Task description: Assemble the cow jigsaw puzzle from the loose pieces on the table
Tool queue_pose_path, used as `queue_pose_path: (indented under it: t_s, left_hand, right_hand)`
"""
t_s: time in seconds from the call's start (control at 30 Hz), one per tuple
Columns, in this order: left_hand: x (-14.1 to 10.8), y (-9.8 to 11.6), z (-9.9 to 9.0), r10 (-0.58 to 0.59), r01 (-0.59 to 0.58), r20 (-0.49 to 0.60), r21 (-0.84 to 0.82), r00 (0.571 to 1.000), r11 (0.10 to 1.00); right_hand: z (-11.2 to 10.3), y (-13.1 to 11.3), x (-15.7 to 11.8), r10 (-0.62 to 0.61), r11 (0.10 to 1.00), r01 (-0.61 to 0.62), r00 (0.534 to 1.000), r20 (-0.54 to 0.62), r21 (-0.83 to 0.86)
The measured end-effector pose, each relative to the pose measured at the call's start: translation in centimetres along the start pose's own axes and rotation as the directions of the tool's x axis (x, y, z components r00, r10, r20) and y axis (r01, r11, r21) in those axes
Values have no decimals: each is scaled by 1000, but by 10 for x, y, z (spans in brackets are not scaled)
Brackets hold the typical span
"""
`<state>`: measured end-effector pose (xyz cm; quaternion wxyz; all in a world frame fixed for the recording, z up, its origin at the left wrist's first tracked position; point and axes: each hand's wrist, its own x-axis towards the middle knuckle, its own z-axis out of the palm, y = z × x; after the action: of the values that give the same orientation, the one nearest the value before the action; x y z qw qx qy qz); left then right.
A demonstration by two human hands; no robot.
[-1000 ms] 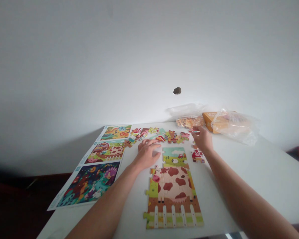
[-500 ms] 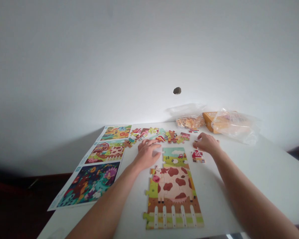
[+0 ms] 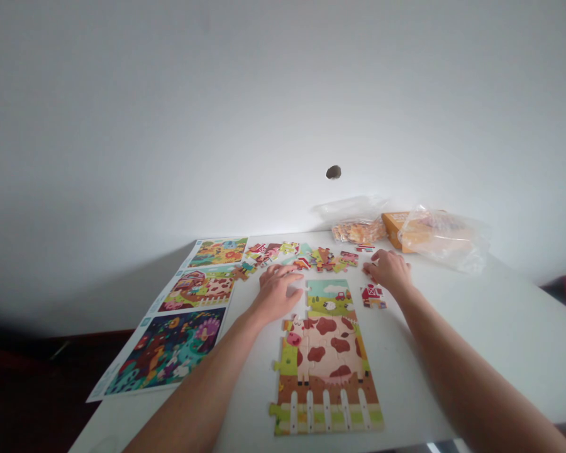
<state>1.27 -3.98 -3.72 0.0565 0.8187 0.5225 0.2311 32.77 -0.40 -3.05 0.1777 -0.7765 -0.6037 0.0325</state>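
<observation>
Both hands are low over our table (image 3: 514, 314): our left hand (image 3: 278, 292), just below centre, is released, fingers parted; our right hand (image 3: 390, 270), right of centre, has bunched fingertips, and we cannot tell whether that grip has anything. Just below it lies the red barn section (image 3: 373, 296), nearer to our right than our left. Down and left of that, the cow puzzle (image 3: 327, 358) runs lengthwise up from bottom centre.

I see both bare arms (image 3: 457, 362) stretched from the frame's bottom edge. The left hand (image 3: 276, 293), near the centre, is palm down, thumb apart; the right hand (image 3: 390, 272), right of centre, has fingers (image 3: 370, 267) bent.
</observation>
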Motion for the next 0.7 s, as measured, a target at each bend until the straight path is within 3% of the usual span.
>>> queue_pose_path:
  t_s: [0.13, 0.23, 0.5, 0.7]
  left_hand:
    - [0, 0, -1, -2, 2, 4, -2, 1000, 1000]
    - [0, 1, -1, -1, 1, 3, -9, 1000, 1000]
    - [-1, 0, -1, -1, 1, 1, -12, 1000, 1000]
    - [0, 0, -1, 0, 0, -1, -14, 1000, 1000]
  right_hand:
    - [10, -5, 1, -269, 954, 275, 961, -60, 122]
    - [16, -13, 1, -353, 924, 355, 935, -41, 144]
    - [17, -19, 4, -317, 937, 320, 948, -38, 141]
    - [12, -14, 3, -144, 985, 149, 988, -61, 88]
